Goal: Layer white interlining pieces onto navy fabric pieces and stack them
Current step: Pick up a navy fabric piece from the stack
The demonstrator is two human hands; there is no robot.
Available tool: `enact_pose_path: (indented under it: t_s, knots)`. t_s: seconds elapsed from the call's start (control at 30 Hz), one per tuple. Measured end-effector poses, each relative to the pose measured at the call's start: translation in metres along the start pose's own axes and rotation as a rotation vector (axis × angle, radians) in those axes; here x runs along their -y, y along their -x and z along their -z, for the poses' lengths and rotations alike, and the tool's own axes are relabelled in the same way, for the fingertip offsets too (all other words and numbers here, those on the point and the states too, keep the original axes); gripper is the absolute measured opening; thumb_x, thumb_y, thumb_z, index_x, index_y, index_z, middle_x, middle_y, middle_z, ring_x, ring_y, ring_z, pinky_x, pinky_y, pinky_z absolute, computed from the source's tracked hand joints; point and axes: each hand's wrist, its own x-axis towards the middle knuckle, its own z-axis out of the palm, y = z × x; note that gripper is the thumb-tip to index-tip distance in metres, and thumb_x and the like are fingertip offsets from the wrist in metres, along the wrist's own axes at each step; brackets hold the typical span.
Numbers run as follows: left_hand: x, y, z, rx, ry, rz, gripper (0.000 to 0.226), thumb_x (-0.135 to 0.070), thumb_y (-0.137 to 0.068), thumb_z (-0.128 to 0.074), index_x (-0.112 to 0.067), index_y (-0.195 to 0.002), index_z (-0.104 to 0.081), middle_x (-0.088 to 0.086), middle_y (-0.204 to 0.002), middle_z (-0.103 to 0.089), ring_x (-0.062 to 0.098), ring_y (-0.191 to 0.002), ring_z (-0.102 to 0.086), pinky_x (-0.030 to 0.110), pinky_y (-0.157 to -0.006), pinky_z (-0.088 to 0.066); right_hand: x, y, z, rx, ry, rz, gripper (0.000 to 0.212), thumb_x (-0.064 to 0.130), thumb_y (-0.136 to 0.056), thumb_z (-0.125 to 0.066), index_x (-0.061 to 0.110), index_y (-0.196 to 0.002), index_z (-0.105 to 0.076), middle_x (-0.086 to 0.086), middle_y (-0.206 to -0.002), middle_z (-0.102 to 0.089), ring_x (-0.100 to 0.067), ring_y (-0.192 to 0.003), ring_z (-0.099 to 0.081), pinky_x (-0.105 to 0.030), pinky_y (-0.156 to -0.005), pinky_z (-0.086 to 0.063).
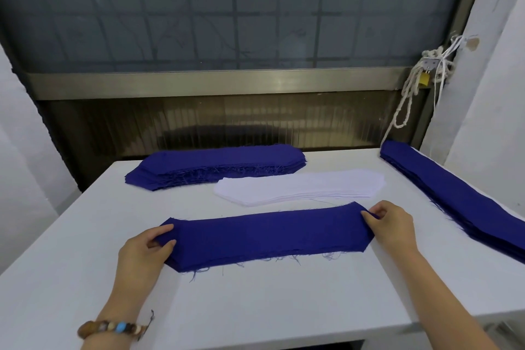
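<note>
Light even and diffuse, moderately bright, source not in view. White tabletop (255, 307) reads pale lavender-grey with no blown highlights. Shadows faint and soft: a thin one under the left hand (145, 248) and along the near edge of the navy fabric piece (267, 236). Behind the tabletop, the metal rail (199, 81) shows a dull sheen; the window (227, 8) above it is dim and grey, smeared by compression. Wide-angle bend: tabletop edges splay outward, and the wall (497, 94) right of it leans. Detail soft overall.
</note>
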Motion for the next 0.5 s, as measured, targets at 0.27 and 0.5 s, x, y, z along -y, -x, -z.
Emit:
enact_pose_path:
  t_s: [0.27, 0.5]
  knots:
    - [0.0037, -0.0015, -0.0024, -0.045, -0.053, 0.001, 0.034, -0.005, -0.08, -0.075, -0.013, -0.113, -0.071, 0.002, -0.09, -0.062, 0.005, -0.075, -0.057, 0.012, -0.067, -0.042, 0.0006, -0.0003, -0.0007, 0.007, 0.045, 0.015, 0.008, 0.013, -0.083, -0.066, 0.013, -0.079, -0.059, 0.001, -0.075, -0.062, -0.017, -0.07, -0.056, -0.027, -0.058, -0.037]
    - [0.0069, -0.003, -0.0021, -0.095, -0.056, 0.023, 0.024, -0.006, -0.089, -0.066, -0.01, -0.112, -0.072, -0.001, -0.085, -0.061, 0.006, -0.075, -0.056, 0.018, -0.069, -0.037, 0.0001, 0.0023, 0.0002, 0.019, 0.02, 0.051, 0.022, 0.005, -0.082, -0.059, 0.022, -0.095, -0.056, -0.003, -0.069, -0.061, -0.013, -0.065, -0.056, -0.022, -0.054, -0.039]
